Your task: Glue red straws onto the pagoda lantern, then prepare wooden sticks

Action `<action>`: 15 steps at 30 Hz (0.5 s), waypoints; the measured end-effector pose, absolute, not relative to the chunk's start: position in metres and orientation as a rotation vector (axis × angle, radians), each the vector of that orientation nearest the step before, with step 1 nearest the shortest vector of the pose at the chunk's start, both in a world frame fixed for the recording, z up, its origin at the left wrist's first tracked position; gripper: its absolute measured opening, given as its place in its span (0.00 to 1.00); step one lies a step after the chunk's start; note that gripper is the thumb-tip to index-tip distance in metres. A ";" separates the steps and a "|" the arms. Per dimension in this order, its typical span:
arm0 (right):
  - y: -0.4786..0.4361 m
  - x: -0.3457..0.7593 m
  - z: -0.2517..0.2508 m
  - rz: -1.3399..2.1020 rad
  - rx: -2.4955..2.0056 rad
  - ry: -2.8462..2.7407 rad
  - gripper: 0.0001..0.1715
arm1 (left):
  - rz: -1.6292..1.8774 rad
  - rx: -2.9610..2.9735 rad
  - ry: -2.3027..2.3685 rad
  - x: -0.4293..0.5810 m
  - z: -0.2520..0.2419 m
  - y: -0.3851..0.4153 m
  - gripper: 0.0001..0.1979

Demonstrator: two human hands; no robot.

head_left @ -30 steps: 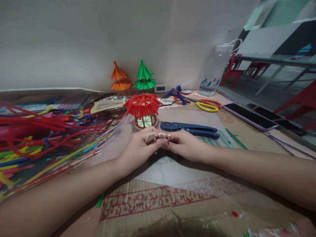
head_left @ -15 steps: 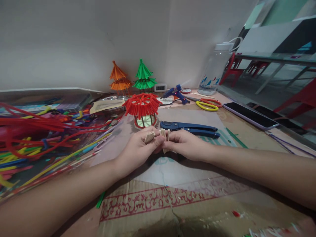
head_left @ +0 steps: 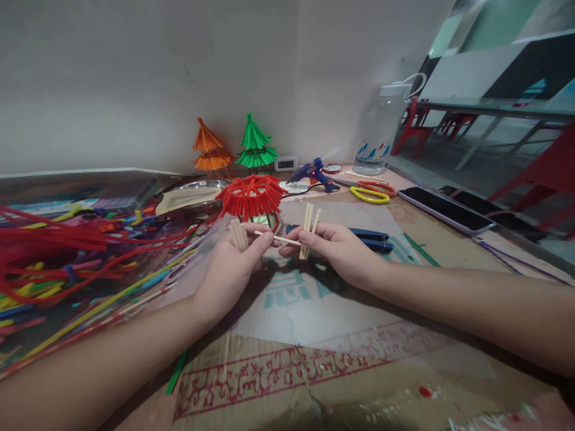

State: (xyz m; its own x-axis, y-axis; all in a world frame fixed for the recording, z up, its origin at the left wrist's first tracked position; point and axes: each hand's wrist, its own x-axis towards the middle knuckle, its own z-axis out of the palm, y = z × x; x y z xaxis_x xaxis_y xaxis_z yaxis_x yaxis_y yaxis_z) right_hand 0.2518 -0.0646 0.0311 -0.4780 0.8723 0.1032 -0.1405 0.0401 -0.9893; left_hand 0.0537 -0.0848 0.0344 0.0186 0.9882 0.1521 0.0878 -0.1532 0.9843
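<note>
Over the pale sheet [head_left: 269,314], the hands are now drawing apart, the left hand [head_left: 231,266] pinching a single stick [head_left: 284,240] beside its bundle [head_left: 238,234], the right hand [head_left: 344,248] pinching several upright sticks [head_left: 308,220], seemingly separating them.

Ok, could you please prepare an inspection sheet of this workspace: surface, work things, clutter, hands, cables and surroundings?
Surface: pale sheet on a brown board with a red patterned band.
Job's things: thin pale sticks, in a left bundle and a right bundle, plus a single stick between; red model beyond.
Clutter: coloured strips at left; blue cutter, partly hidden; scissors, glue gun, phone.
Hands: left hand holds its bundle and pinches the single stick; right hand grips the other bundle.
Cables: dark cord by the glue gun; purple cord near the phone, cable or strap unclear.
Surroundings: pale wall behind; red chairs and another table at right.
</note>
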 end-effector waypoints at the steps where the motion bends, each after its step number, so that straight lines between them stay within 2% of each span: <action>1: -0.064 0.252 0.031 1.535 -0.782 -1.456 0.23 | 1.277 1.377 1.197 0.054 0.035 -0.086 0.16; 9: -0.064 0.253 0.032 1.417 -0.777 -1.480 0.24 | 1.268 1.376 1.157 0.056 0.034 -0.088 0.19; 15: -0.069 0.253 0.034 1.267 -0.828 -1.645 0.20 | 1.050 1.511 0.972 0.061 0.025 -0.089 0.18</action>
State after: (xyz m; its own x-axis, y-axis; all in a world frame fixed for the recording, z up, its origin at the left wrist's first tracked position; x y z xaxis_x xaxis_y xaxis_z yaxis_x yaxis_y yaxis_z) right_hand 0.2529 -0.0691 0.0336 -0.3954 0.8867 0.2395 -0.0053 0.2585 -0.9660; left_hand 0.0614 -0.0892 0.0250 0.2961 0.9452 0.1374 0.0645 -0.1633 0.9845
